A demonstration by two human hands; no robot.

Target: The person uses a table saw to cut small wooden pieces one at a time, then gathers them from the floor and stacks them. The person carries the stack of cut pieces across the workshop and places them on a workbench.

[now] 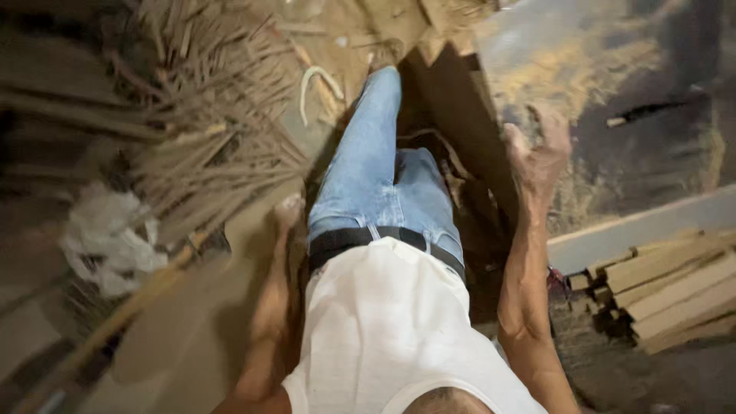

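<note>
Fingers [537,142] of my right hand [540,165] were spread, holding nothing; left hand [287,211] blurred, grip unclear. Stick pile [207,115], upper left, could trip me.

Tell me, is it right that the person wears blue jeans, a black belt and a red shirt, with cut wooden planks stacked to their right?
Not quite: the shirt is white, not red, as the head view shows. The blue jeans, black belt and stacked planks on the right are as you say.

- A dusty floor [613,84] is carrying everything.
- Thin sticks [207,100] are lying heaped on it, at left.
- Crumpled white plastic [107,241] is sitting beside them.
- Planks [675,287] are lying stacked at right.
</note>
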